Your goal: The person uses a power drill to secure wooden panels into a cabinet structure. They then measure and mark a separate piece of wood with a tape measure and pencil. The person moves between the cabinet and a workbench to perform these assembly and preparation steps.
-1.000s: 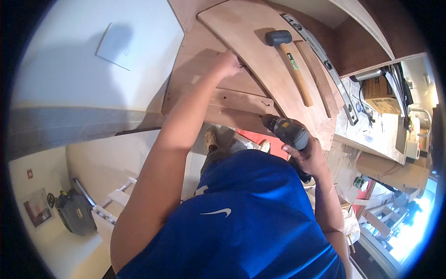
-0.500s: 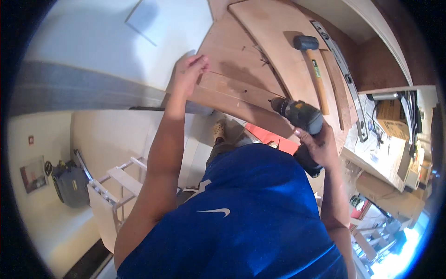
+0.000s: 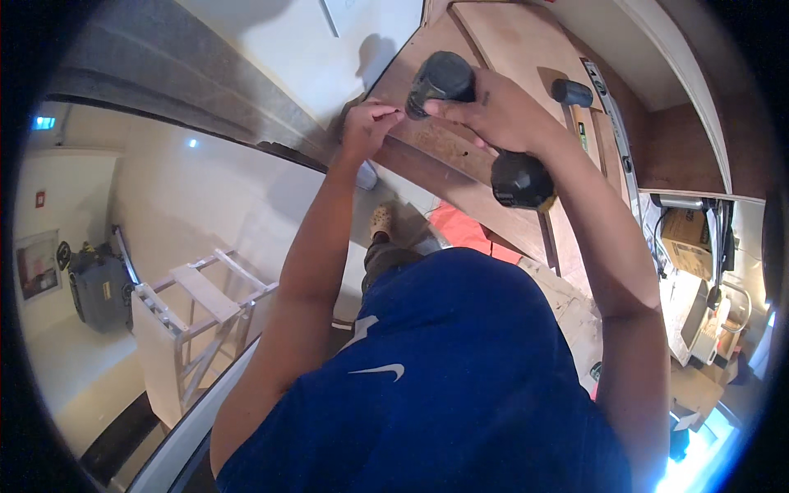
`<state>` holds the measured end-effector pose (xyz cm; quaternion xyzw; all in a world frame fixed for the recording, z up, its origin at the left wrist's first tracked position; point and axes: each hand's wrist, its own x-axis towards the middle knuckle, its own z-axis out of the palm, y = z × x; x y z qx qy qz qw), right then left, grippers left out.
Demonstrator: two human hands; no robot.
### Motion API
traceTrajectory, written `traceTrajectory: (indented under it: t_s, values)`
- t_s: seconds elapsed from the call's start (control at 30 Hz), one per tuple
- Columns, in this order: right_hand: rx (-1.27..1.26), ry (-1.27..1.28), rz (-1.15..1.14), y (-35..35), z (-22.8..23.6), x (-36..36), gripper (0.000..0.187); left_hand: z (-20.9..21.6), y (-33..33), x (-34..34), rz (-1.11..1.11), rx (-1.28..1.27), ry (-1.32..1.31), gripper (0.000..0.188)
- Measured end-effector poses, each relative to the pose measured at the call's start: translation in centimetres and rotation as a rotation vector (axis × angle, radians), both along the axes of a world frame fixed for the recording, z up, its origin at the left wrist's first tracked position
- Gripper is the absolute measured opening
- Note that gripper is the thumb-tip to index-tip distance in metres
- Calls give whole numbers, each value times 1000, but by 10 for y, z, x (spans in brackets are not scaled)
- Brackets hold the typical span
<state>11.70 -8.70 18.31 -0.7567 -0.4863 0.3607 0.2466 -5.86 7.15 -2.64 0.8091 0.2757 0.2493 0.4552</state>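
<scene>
A black cordless drill (image 3: 441, 80) is gripped by my right hand (image 3: 511, 111), its battery base (image 3: 521, 182) showing below the wrist. Its body is tilted over the wooden panel (image 3: 448, 154), and the bit is hidden from view. Close to the drill's front, my left hand (image 3: 367, 131) is closed in a pinch over the panel's left end, beside the white wall. Whatever its fingertips hold is too small to make out. A small dark hole shows in the wood right of my left hand.
A black-headed mallet (image 3: 572, 92) lies on the boards at right, next to a long spirit level (image 3: 622, 140). Below the panel, red sheet material (image 3: 464, 228) lies on the floor. A wooden step ladder (image 3: 201, 292) stands at left, with a dark wheeled bin (image 3: 99, 283) behind it.
My right hand has carried the drill left and up, from the panel's right side to beside my left hand. The left hand has shifted slightly toward the drill. The view has turned a little.
</scene>
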Motion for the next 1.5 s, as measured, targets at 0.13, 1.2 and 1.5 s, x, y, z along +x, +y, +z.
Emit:
traceTrajectory:
  t_s: [0.13, 1.2, 1.5]
  values:
    - [0, 4, 63, 21, -4, -3, 47, -3, 5, -5, -55, -61, -40, 22]
    - [-41, 5, 131, 39, -11, -5, 47, -13, -5, -4, 3, 259, -173, 17]
    - [-115, -107, 167, 49, -9, -13, 46, -16, -7, -4, 10, 308, -197, 16]
